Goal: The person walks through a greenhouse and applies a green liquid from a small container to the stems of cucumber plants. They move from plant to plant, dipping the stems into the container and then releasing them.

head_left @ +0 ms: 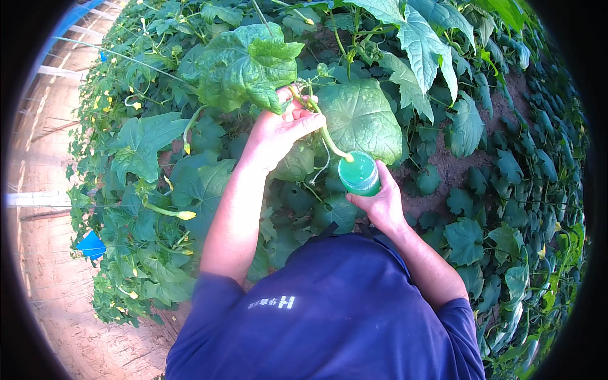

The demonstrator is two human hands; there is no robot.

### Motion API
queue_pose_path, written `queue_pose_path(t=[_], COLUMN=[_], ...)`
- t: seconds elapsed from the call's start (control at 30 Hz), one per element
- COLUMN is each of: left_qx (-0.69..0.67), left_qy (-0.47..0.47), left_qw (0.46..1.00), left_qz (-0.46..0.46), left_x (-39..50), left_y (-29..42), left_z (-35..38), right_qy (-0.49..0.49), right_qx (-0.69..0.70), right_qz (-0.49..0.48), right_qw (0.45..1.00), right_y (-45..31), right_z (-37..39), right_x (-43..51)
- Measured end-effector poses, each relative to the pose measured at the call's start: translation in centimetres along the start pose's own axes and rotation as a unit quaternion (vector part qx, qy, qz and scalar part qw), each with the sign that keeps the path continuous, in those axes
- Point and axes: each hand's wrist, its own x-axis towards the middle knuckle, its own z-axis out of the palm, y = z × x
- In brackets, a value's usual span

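My left hand (289,123) pinches a thin, curved young gourd fruit (328,138) between thumb and fingers near its stem. The fruit bends down to the right, and its pale yellow tip lies at the rim of a clear cup of green liquid (358,173). Whether the tip is in the liquid I cannot tell. Around the lower right side of the cup, my right hand (382,199) is closed, holding it with the mouth up. A large leaf (363,118) spreads behind the fruit, and another leaf (247,66) hangs above my left hand, partly hiding its fingers.
Dense climbing vines surround both hands. Other young fruits with yellow tips (166,211) (187,135) hang at the left. A thin green string (123,61) crosses the upper left. A blue card (91,246) hangs at the left edge of the foliage, beside bare soil (80,323).
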Motion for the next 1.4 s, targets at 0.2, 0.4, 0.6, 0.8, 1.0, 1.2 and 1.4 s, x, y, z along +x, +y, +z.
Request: queue_pose_path(t=[0.2,0.4,0.6,0.8,1.0,1.2,1.4], left_qx=[0.022,0.040,0.037,0.041,0.059,0.057,0.050], left_qy=[-0.003,0.002,0.001,0.002,0.004,0.017,0.018], left_qw=[1.000,0.999,0.999,0.999,0.998,0.998,0.999], left_qz=[0.000,0.003,-0.014,-0.011,-0.011,-0.008,-0.004], left_x=[0.2,0.0,0.0,-0.1,-0.1,-0.1,-0.2], left_y=[0.4,0.5,0.9,1.1,1.2,1.1,1.0], left_z=[0.6,0.9,0.9,1.1,0.9,1.0,1.0], right_qy=[0.005,0.013,0.009,0.011,0.015,0.015,0.012], right_qx=[0.020,0.018,0.045,0.043,0.049,0.051,0.067], right_qz=[0.021,0.030,0.032,0.021,0.019,0.016,0.014], right_qw=[1.000,0.999,0.998,0.999,0.998,0.998,0.998], right_y=[-0.1,0.4,0.6,0.8,1.3,1.0,0.3], right_z=[-0.1,0.2,0.3,0.3,0.4,0.3,0.2], right_x=[-0.4,-0.5,-0.6,-0.8,-0.6,-0.5,-0.6])
